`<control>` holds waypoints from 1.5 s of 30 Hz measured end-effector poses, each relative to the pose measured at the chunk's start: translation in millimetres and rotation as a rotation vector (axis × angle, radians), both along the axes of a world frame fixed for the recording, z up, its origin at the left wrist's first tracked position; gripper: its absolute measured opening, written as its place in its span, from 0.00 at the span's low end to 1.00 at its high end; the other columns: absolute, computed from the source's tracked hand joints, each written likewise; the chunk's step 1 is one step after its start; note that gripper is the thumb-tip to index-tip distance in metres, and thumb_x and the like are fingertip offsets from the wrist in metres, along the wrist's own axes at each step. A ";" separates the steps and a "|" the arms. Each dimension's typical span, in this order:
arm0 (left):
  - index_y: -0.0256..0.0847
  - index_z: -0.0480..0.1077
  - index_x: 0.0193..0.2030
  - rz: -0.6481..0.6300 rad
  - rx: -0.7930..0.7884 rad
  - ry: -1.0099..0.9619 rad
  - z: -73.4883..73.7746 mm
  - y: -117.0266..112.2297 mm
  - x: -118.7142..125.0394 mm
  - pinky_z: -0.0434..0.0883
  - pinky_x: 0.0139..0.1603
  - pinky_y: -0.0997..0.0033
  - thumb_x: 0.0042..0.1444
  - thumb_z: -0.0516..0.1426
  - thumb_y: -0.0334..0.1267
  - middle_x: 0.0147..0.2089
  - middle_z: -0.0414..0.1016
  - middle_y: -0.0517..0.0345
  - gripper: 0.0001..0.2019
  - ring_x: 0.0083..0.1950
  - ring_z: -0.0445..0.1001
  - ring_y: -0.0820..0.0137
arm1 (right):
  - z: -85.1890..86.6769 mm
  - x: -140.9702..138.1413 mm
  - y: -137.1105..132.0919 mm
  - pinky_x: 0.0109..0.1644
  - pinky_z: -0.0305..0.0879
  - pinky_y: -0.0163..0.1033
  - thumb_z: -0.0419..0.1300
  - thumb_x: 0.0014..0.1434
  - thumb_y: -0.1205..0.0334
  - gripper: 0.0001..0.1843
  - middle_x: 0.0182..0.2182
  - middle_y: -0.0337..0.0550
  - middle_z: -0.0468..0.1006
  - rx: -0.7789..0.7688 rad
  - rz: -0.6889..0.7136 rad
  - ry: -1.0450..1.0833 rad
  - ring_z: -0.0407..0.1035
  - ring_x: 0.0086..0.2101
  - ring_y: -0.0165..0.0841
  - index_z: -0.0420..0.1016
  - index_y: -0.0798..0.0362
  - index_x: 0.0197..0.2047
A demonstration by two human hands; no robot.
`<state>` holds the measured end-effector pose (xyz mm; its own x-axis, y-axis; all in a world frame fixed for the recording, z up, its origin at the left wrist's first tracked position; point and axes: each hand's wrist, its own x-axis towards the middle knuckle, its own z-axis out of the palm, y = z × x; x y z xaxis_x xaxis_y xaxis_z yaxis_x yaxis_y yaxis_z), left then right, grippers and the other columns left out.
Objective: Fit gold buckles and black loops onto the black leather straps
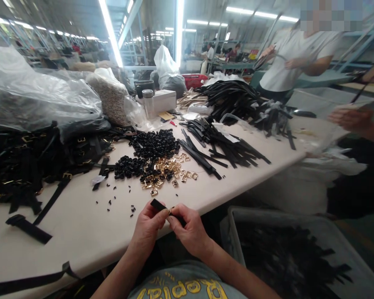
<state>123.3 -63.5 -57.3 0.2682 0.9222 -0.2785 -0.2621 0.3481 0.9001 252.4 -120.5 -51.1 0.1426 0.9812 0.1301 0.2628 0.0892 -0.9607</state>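
At the table's near edge, my left hand [150,224] pinches a short black strap [158,205], its flat end sticking out past the fingers. My right hand [188,228] is closed around the other part of the strap, thumb and fingers meeting the left hand's. A small gold-coloured buckle [171,211] shows between my fingertips, mostly hidden by them. Just beyond my hands lies a pile of gold buckles [166,170], partly mixed with a heap of small black loops [156,145].
Black straps [227,143] lie fanned at the right. Buckled straps [37,162] are heaped at the left under plastic bags [43,91]. A grey bin [280,211] of black straps stands below the table's right edge. Two other people's hands are at work on the right.
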 end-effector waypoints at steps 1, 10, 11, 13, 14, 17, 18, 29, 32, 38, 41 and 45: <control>0.38 0.69 0.31 -0.016 0.019 0.007 0.4 -0.5 0.5 0.56 0.21 0.79 0.41 0.69 0.43 0.23 0.64 0.68 0.16 0.20 0.56 0.81 | -1.3 -0.5 -0.4 0.30 0.62 0.31 0.58 0.61 0.63 0.06 0.25 0.35 0.72 -0.009 -0.003 0.014 0.65 0.25 0.26 0.71 0.53 0.32; 0.39 0.73 0.31 -0.061 0.457 0.110 12.3 -6.8 -8.3 0.67 0.33 0.72 0.56 0.60 0.46 0.28 0.69 0.59 0.11 0.30 0.67 0.72 | 12.9 7.2 2.4 0.25 0.56 0.30 0.58 0.60 0.57 0.12 0.19 0.32 0.65 -0.050 -0.067 0.119 0.58 0.20 0.24 0.66 0.53 0.27; 0.39 0.73 0.30 -0.084 0.482 0.107 13.4 -5.6 -9.5 0.67 0.35 0.71 0.58 0.59 0.47 0.28 0.69 0.57 0.13 0.32 0.68 0.70 | 15.3 9.2 3.1 0.25 0.56 0.30 0.58 0.60 0.57 0.12 0.19 0.32 0.64 -0.058 -0.064 0.123 0.58 0.20 0.24 0.66 0.53 0.27; 0.38 0.72 0.25 -0.141 0.481 0.105 14.5 -1.3 -10.7 0.67 0.37 0.71 0.58 0.58 0.47 0.28 0.69 0.56 0.16 0.34 0.69 0.68 | 18.2 13.9 4.0 0.26 0.56 0.30 0.58 0.60 0.58 0.11 0.20 0.32 0.65 -0.069 -0.042 0.099 0.58 0.21 0.24 0.67 0.53 0.28; 0.38 0.71 0.24 -0.168 0.451 0.103 14.6 1.4 -10.9 0.67 0.36 0.71 0.56 0.60 0.47 0.28 0.69 0.56 0.16 0.33 0.69 0.69 | 19.1 16.6 4.1 0.27 0.56 0.30 0.59 0.59 0.59 0.10 0.20 0.32 0.66 -0.070 -0.019 0.072 0.59 0.22 0.25 0.67 0.54 0.28; 0.40 0.73 0.33 -0.293 0.278 0.084 14.0 9.4 -11.2 0.63 0.30 0.75 0.48 0.66 0.44 0.27 0.69 0.61 0.11 0.27 0.65 0.75 | 21.7 26.6 3.1 0.29 0.57 0.30 0.58 0.58 0.65 0.06 0.22 0.34 0.69 -0.076 0.122 -0.022 0.61 0.24 0.25 0.70 0.55 0.29; 0.41 0.74 0.39 -0.355 0.212 0.076 13.9 11.4 -11.5 0.62 0.28 0.75 0.46 0.67 0.45 0.26 0.69 0.63 0.15 0.26 0.64 0.75 | 23.2 30.5 2.6 0.30 0.57 0.30 0.57 0.57 0.66 0.05 0.23 0.34 0.70 -0.079 0.176 -0.064 0.61 0.25 0.25 0.71 0.55 0.29; 0.38 0.70 0.34 -0.583 0.033 0.084 20.7 19.3 -9.5 0.64 0.29 0.74 0.40 0.70 0.41 0.26 0.73 0.62 0.17 0.26 0.67 0.75 | 56.1 61.2 20.4 0.34 0.57 0.30 0.60 0.60 0.62 0.06 0.30 0.40 0.80 -0.046 0.488 -0.687 0.70 0.30 0.29 0.77 0.53 0.37; 0.38 0.71 0.32 -0.545 0.112 0.187 20.6 24.5 -10.0 0.65 0.30 0.74 0.44 0.68 0.42 0.24 0.71 0.63 0.14 0.25 0.67 0.75 | 63.8 64.1 32.1 0.32 0.54 0.31 0.59 0.62 0.61 0.07 0.30 0.40 0.80 -0.040 0.478 -0.864 0.70 0.30 0.29 0.78 0.52 0.35; 0.39 0.76 0.34 -0.556 0.285 0.438 18.6 31.8 -5.8 0.68 0.32 0.72 0.50 0.63 0.42 0.28 0.74 0.58 0.09 0.30 0.70 0.71 | 63.4 64.8 52.5 0.30 0.53 0.35 0.57 0.64 0.59 0.12 0.29 0.43 0.79 0.070 0.478 -1.188 0.69 0.28 0.31 0.76 0.54 0.31; 0.40 0.76 0.32 -0.448 0.408 0.487 13.3 32.9 -1.1 0.69 0.34 0.72 0.51 0.62 0.43 0.29 0.74 0.57 0.09 0.31 0.71 0.69 | 56.1 66.8 57.2 0.38 0.60 0.38 0.56 0.64 0.64 0.10 0.29 0.44 0.78 0.239 0.442 -1.193 0.70 0.31 0.33 0.76 0.54 0.32; 0.39 0.75 0.34 -0.226 0.349 0.288 5.4 32.9 2.8 0.68 0.33 0.72 0.50 0.63 0.44 0.28 0.72 0.59 0.10 0.29 0.69 0.71 | 38.9 70.0 49.4 0.58 0.57 0.46 0.54 0.66 0.64 0.09 0.45 0.45 0.78 0.442 0.095 -0.906 0.69 0.49 0.36 0.76 0.49 0.43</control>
<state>126.2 -30.6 -51.9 0.4294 0.9014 -0.0562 0.0615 0.0329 0.9976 322.5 -71.1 -12.2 -0.2665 0.8211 0.5046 0.8498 0.4473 -0.2789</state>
